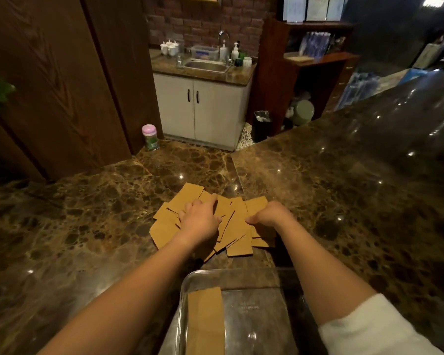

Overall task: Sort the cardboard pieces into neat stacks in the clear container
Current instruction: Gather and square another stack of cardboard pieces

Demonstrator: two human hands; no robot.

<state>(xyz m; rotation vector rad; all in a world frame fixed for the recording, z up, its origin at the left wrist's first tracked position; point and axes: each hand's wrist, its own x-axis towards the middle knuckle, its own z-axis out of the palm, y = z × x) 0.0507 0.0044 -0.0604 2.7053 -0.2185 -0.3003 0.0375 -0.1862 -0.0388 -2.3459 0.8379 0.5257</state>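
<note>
While both hands gather the scattered brown cardboard pieces (237,224), the left hand (200,219) presses spread; the right hand (269,216) seemingly pinches one, next squaring them for the clear plastic container (254,280).

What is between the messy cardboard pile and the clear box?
Just bare marble counter in the head view, between the cardboard pile and the clear container; the forearms pass above it.

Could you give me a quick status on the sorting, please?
Left hand pressing cardboard pile; right hand gripping pieces. One stack in clear container. Nothing obstructing.
</note>
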